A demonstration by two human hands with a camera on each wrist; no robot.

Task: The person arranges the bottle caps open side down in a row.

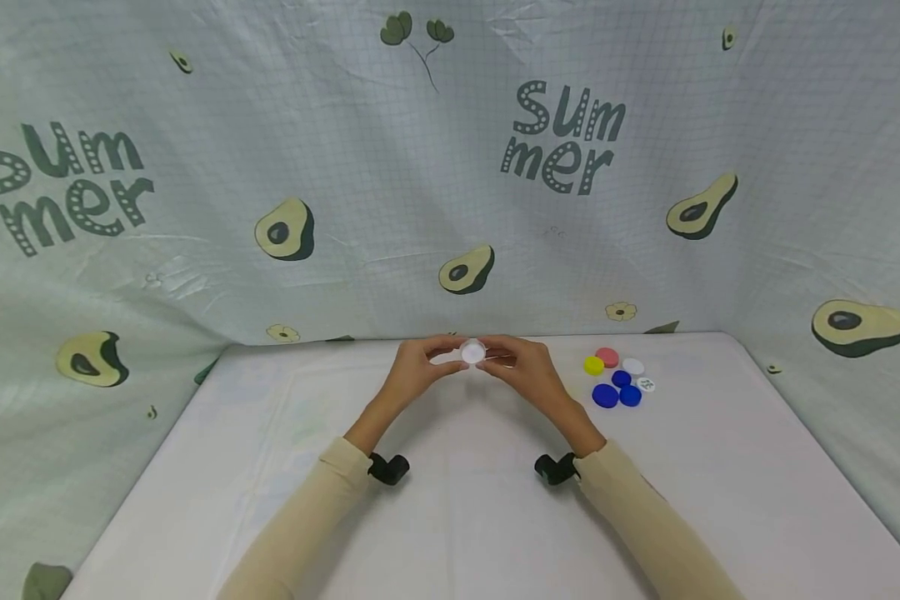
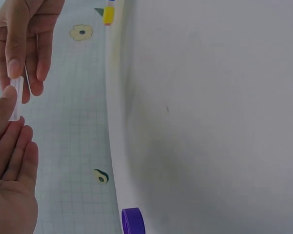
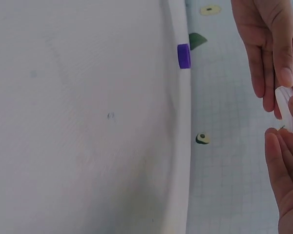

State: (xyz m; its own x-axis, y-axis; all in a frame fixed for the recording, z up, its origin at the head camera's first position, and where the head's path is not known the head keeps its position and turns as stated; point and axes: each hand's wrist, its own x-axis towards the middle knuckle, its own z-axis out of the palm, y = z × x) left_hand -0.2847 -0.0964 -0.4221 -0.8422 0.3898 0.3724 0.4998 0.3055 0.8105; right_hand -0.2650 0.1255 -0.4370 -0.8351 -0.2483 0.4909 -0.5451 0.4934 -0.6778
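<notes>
Above the far side of the table, a small round white plastic cap is held up between both hands. My left hand pinches its left edge between thumb and fingers. On the opposite edge, my right hand grips it the same way. The left wrist view shows the cap nearly edge-on, with the left hand below and the right hand above. In the right wrist view fingers partly cover the cap.
To the right lie several loose caps: red, yellow, white and blue among them. A purple cap stands on edge by the table's far edge. Behind the white table hangs an avocado-print cloth.
</notes>
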